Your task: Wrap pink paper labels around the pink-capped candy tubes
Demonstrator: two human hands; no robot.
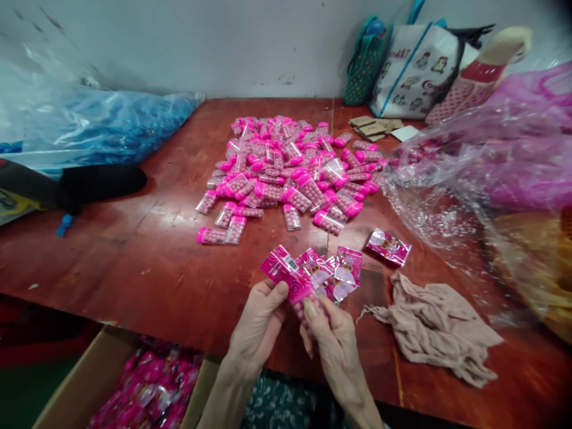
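My left hand (263, 319) pinches a pink printed wrapper (280, 266) with a barcode on it. In my right hand (333, 333) is a small clear candy container (302, 307) with a pink cap, full of pink balls. The container's capped end meets the wrapper's lower edge; whether it is inside cannot be made out. Just beyond my hands, several flat pink wrappers (347, 271) lie on the table. A neat stack of the same wrappers (388, 246) sits to their right. Farther back spreads a large heap of pink-capped candy containers (290, 173).
A crumpled beige cloth (440, 328) lies on the red-brown table (147, 262) at right. Clear and pink plastic bags (513, 143) crowd the right side. A bag of blue pieces (116, 125) is at left. Below the front edge stands a cardboard box (84, 381) holding filled pink packets.
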